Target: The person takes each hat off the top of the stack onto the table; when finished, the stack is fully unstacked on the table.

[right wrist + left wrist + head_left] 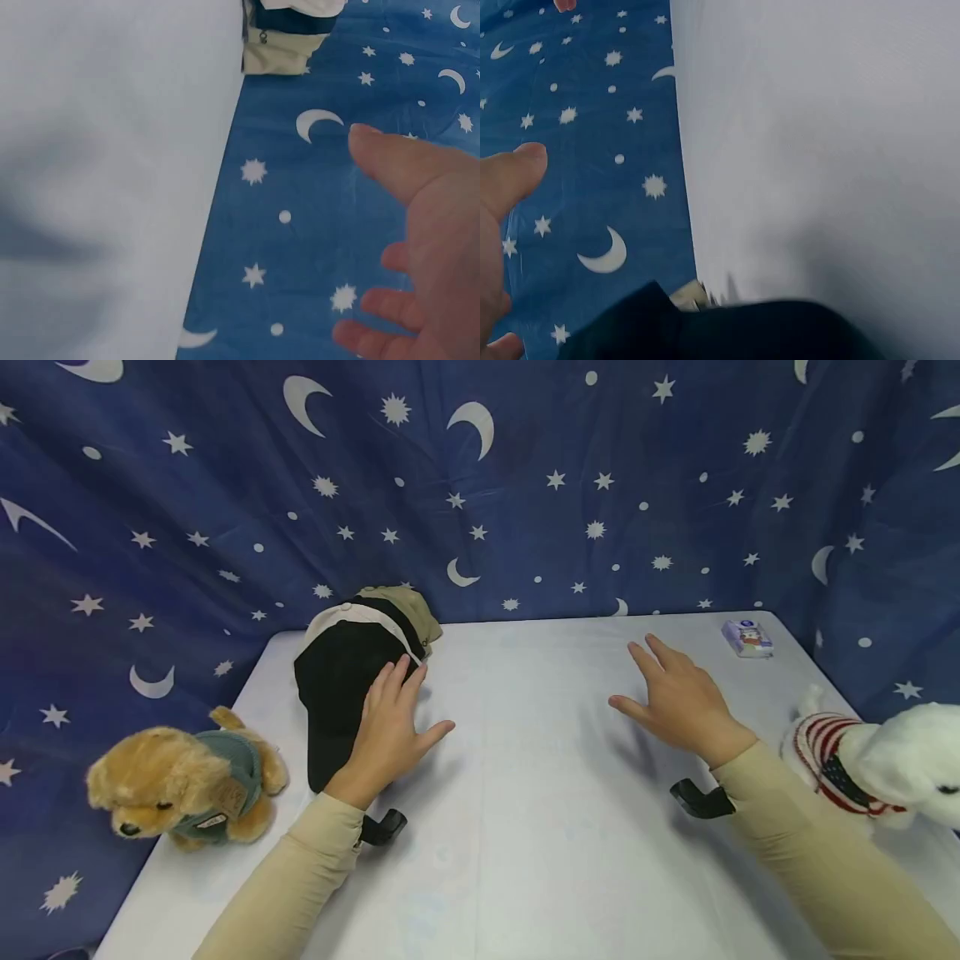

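A stack of caps stands at the table's back left, with a black cap (341, 685) in front, a white one (352, 612) behind it and a beige cap (408, 610) at the rear. Before the stack, my left hand (390, 731) is held with fingers spread and covers part of the black cap; whether it touches the cap I cannot tell. Nothing is in that hand. On the other side, my right hand (678, 702) hovers over the white table with its fingers extended and holds nothing. Its shadow falls on the cloth below.
At the left edge sits a brown plush dog (187, 781) in a teal vest. A white plush toy (877, 760) in a striped top is at the right edge. Near the back right corner lies a small purple pack (747, 638). A starry blue curtain (525, 527) hangs behind the table (525, 860).
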A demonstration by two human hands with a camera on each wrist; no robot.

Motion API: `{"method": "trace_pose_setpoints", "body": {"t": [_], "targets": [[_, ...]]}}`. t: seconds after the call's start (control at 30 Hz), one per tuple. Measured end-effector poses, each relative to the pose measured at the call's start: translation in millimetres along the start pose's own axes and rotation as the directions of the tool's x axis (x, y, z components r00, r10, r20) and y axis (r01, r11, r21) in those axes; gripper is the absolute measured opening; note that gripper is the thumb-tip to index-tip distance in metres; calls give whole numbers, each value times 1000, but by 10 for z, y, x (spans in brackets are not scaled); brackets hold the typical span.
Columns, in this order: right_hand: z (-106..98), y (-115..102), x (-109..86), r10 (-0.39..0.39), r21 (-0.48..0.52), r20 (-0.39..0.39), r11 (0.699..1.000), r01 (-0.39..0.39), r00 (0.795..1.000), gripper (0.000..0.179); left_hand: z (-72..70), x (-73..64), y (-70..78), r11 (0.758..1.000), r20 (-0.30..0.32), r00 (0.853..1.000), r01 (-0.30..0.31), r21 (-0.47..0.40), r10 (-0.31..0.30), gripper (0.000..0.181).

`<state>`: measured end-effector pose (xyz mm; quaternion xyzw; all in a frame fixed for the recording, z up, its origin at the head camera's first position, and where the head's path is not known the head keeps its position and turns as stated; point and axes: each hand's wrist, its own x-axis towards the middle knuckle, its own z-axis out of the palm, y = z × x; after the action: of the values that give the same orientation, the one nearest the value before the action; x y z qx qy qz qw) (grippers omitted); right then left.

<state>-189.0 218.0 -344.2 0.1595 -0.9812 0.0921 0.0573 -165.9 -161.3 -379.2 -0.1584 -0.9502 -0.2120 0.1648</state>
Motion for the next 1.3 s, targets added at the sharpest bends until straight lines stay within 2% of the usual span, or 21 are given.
{"method": "trace_pose_setpoints", "body": {"t": [0.17, 0.33, 0.43, 0.6, 0.67, 0.83, 1.03, 1.17, 1.3], "targets": [[85, -150, 162, -48, 85, -32, 995, 51, 998, 81, -61, -94, -145, 999, -106, 994, 6, -36, -10, 84], [183, -321, 313, -95, 178, -67, 978, 105, 993, 77, -102, -217, -263, 992, -173, 980, 81, -94, -97, 89], [239, -411, 397, -105, 232, -45, 966, 113, 993, 77, -113, -270, -322, 989, -228, 967, 85, -123, -111, 90], [298, -578, 522, -133, 292, 7, 948, 125, 991, 82, -113, -351, -468, 986, -354, 932, 25, -164, -83, 83], [315, -648, 569, -146, 307, 24, 943, 132, 989, 84, -123, -393, -528, 982, -371, 922, 42, -184, -109, 81], [363, -821, 685, -180, 336, 34, 928, 159, 983, 85, -198, -530, -638, 962, -338, 914, 150, -230, -223, 82], [415, -1018, 814, -216, 378, 41, 907, 185, 976, 85, -261, -662, -738, 935, -290, 906, 231, -269, -308, 84], [473, -1113, 896, -229, 391, 54, 900, 190, 972, 85, -255, -694, -780, 911, -228, 903, 297, -285, -365, 87], [540, -1216, 988, -253, 410, 59, 888, 208, 966, 85, -250, -703, -819, 876, -141, 893, 371, -309, -427, 90]]}}
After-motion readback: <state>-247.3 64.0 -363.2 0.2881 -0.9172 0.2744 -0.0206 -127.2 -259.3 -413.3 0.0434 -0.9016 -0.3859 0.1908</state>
